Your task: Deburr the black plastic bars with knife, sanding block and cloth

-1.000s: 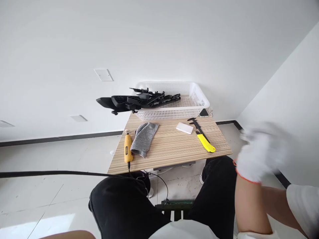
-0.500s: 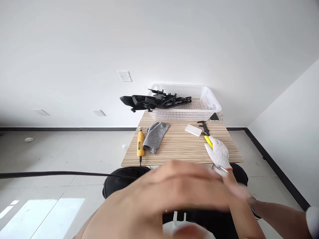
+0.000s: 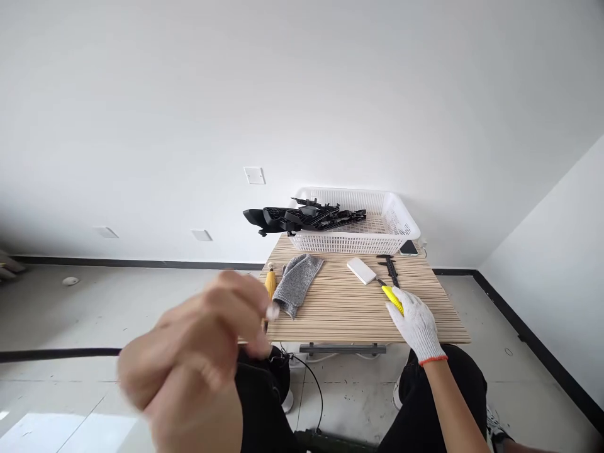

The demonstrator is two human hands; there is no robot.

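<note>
My left hand is bare and raised close to the camera, at the lower left. Its fingers look curled, but motion smears them, so I cannot tell what is in them, if anything. My right hand, in a white knit glove with an orange cuff, rests at the right of the table. It is closed on a yellow utility knife, whose dark front end points at a white block. Just beyond the knife lies a black caliper.
A white basket of black plastic parts stands at the table's back; the parts overhang its left side. A grey cloth lies by a yellow rotary tool, partly hidden by my left hand. A phone sits behind the caliper.
My left hand has drawn from across the lower middle to the lower left. The view has tilted up a little. Another person's arm at the lower right has mostly left view.
</note>
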